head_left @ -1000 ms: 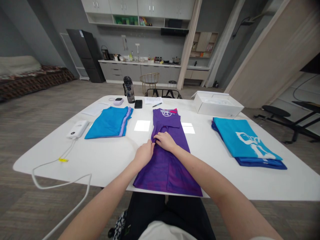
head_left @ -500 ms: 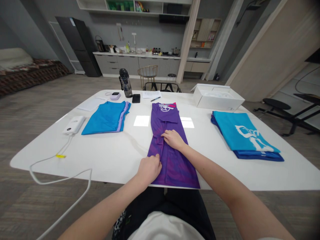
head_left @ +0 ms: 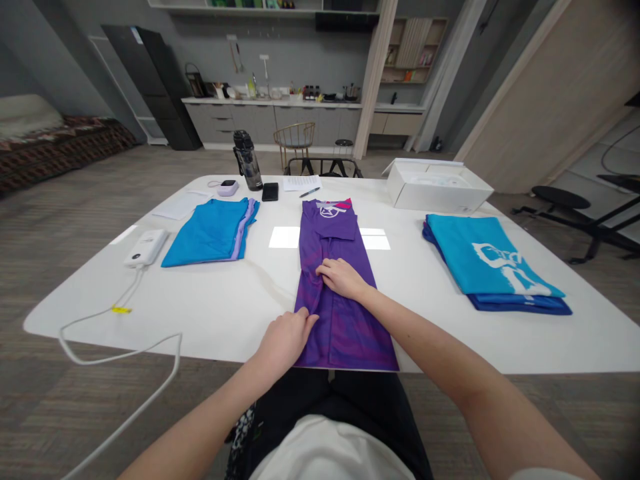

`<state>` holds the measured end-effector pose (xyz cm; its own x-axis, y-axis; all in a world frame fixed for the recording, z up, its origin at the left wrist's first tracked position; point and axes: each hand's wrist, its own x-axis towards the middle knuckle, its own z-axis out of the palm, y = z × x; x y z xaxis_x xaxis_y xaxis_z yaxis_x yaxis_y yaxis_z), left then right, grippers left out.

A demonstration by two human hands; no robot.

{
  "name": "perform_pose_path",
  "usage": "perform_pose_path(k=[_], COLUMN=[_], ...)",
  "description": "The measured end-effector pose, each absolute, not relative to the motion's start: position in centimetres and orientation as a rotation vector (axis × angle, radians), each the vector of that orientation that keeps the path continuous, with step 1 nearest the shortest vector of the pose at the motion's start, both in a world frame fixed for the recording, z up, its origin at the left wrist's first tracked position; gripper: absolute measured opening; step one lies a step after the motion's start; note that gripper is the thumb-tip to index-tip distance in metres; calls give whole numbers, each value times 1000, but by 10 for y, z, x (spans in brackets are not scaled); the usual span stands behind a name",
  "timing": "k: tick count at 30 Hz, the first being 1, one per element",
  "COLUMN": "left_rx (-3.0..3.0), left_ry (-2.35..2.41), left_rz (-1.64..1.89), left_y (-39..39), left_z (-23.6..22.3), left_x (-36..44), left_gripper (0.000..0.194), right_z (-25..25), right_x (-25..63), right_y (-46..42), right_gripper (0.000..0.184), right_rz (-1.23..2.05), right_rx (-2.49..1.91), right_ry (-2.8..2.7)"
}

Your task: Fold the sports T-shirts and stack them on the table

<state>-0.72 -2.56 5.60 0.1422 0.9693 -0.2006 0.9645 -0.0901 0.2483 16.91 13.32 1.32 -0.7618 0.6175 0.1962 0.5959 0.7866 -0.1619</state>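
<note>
Your purple shirt (head_left: pixel 345 321) lies on the white table (head_left: pixel 220 300), straight in front of you, with its hem at the near edge and its neck end pointing away. It is folded into a long, narrow panel that widens toward you. The upper part is a plain, deep purple; lower down, faint magenta streaks run through the cloth. Near the neck you have a round white emblem (head_left: pixel 329 211), with a patch of grey and bright pink beside it (the pink is the liveliest colour on it). Just below, a flap, seemingly a sleeve, lies across the panel with a straight lower edge. The left side is rumpled, with soft creases running between your two hands, while the right side lies smoother.

Your left hand (head_left: pixel 286 339) has its thumb and forefinger brought together, pinching the cloth at the left side, not far above the hem. Your right hand (head_left: pixel 343 279) reaches in farther up, fingers curled, pinching a raised crease near the middle. A blue folded stack (head_left: pixel 210 230) sits well apart to your left, and a turquoise folded stack (head_left: pixel 495 257) with white lettering to your right.
</note>
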Motion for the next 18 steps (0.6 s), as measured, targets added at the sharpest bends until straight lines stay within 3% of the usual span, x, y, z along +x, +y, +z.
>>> perform_pose_path(k=[4, 7, 18], left_rx=[1891, 1877, 2585], left_ry=[1651, 1579, 1322], left_rz=[370, 353, 266], left_y=[-21, -19, -9], left_z=[63, 56, 44], left_x=[5, 16, 11], left_gripper=[51, 56, 29], right_z=[19, 20, 8], right_x=[171, 178, 196], right_y=[131, 128, 121], right_gripper=[21, 22, 22], right_rz=[197, 243, 366], right_rx=[-983, -1032, -1146], right_ry=[-2668, -2667, -2540])
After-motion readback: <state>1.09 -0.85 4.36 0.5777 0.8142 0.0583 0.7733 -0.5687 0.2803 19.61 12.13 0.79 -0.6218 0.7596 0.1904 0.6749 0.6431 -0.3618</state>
